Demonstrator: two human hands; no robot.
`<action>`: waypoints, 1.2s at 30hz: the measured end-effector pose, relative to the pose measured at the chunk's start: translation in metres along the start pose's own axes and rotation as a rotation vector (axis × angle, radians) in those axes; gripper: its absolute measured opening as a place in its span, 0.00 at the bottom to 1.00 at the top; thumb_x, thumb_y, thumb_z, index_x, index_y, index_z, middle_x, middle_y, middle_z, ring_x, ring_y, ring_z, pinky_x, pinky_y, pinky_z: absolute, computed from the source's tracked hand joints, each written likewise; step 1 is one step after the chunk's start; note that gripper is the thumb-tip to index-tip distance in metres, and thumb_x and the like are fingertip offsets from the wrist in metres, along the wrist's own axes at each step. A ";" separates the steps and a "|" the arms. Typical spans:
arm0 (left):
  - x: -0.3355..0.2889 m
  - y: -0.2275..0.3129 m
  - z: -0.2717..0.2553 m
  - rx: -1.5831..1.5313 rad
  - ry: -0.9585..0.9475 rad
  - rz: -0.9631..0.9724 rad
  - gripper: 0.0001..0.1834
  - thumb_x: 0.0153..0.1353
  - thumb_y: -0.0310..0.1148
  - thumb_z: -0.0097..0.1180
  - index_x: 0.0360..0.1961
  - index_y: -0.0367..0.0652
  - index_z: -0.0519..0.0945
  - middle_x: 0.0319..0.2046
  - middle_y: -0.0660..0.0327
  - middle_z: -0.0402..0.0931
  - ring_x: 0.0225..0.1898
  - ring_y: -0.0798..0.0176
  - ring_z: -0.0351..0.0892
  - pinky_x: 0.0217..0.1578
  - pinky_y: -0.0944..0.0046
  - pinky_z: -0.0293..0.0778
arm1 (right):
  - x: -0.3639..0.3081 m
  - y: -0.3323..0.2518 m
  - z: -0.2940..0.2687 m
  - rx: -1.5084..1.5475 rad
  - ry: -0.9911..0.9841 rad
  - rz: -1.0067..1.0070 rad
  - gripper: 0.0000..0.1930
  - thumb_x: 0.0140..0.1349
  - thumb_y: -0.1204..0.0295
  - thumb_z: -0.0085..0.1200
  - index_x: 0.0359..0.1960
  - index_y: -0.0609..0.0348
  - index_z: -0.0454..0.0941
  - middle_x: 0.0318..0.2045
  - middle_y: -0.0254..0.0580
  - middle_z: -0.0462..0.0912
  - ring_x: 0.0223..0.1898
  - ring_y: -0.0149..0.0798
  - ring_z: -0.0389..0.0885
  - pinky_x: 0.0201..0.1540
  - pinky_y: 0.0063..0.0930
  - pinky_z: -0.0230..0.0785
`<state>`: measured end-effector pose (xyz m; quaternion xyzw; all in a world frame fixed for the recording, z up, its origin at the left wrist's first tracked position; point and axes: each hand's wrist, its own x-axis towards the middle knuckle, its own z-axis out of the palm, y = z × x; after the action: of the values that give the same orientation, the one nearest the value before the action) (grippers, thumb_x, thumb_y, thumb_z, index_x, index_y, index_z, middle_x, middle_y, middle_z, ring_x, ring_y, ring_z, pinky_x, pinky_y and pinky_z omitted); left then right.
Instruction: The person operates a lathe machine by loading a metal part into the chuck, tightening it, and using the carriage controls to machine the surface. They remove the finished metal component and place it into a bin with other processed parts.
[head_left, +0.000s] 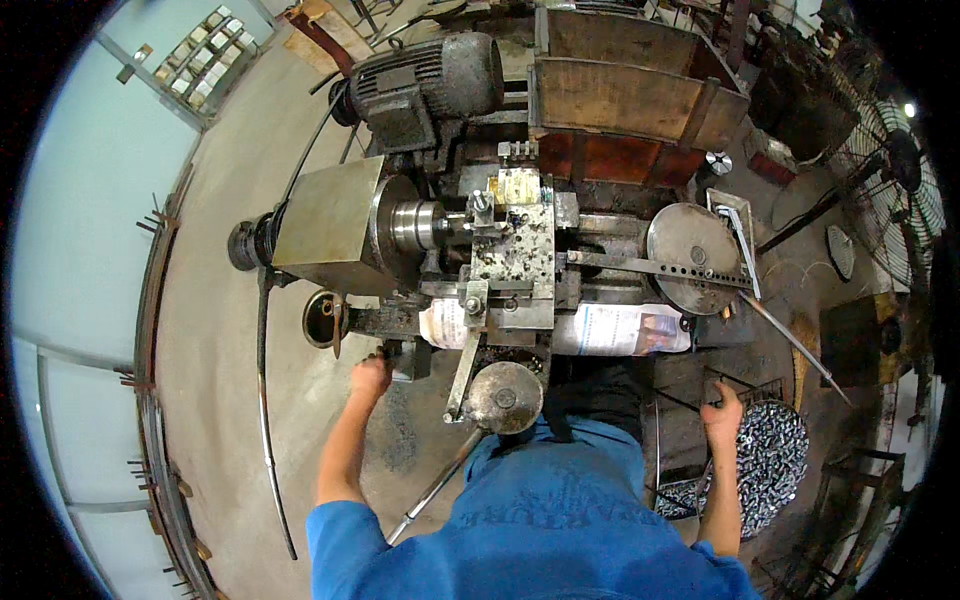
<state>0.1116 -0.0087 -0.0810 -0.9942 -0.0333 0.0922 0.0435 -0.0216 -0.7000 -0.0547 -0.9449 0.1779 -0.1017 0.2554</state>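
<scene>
My left hand (371, 374) is at the left front of a lathe, beside a small dark metal box (410, 361). Its fingers are curled together, their tips dark against the box; what they hold, if anything, I cannot make out. A round can (320, 322) with a brush-like handle in it stands just beyond. My right hand (721, 415) is low on the right, fingers curled and thumb up, next to a round container heaped with small shiny metal parts (772, 465). Anything inside that hand is hidden. The lathe's chuck (412, 226) faces the tool carriage (515, 262).
A round lever plate (505, 398) with a long rod is close before my body. Another disc (692, 255) with a perforated bar is at the right. Behind are a motor (430, 75) and a wooden-sided bin (620, 95). A caged fan (895, 160) stands far right.
</scene>
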 end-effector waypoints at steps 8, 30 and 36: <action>0.004 0.036 0.069 -0.268 0.142 -0.289 0.20 0.53 0.48 0.51 0.29 0.39 0.76 0.29 0.44 0.77 0.32 0.44 0.79 0.33 0.48 0.74 | 0.034 -0.102 -0.051 0.155 -0.117 -0.023 0.20 0.36 0.74 0.52 0.36 0.66 0.79 0.32 0.55 0.81 0.36 0.49 0.81 0.42 0.33 0.71; -0.190 -0.177 -0.094 -0.650 0.298 -0.888 0.29 0.61 0.55 0.42 0.31 0.36 0.77 0.16 0.49 0.74 0.23 0.48 0.77 0.31 0.53 0.70 | 0.141 -0.527 0.055 -0.590 -0.502 -1.236 0.11 0.37 0.65 0.58 0.26 0.51 0.83 0.34 0.43 0.82 0.43 0.43 0.77 0.64 0.41 0.47; -0.189 -0.065 -0.100 -0.630 0.407 -0.770 0.23 0.57 0.51 0.53 0.24 0.38 0.74 0.10 0.56 0.69 0.09 0.62 0.68 0.14 0.62 0.66 | 0.152 -0.514 0.068 -0.537 -0.453 -1.253 0.08 0.38 0.67 0.56 0.23 0.51 0.82 0.28 0.44 0.82 0.39 0.45 0.78 0.63 0.42 0.48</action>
<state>-0.0588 0.0341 0.0574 -0.8728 -0.4126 -0.1394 -0.2204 0.2830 -0.3142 0.1698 -0.8975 -0.4364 0.0168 -0.0614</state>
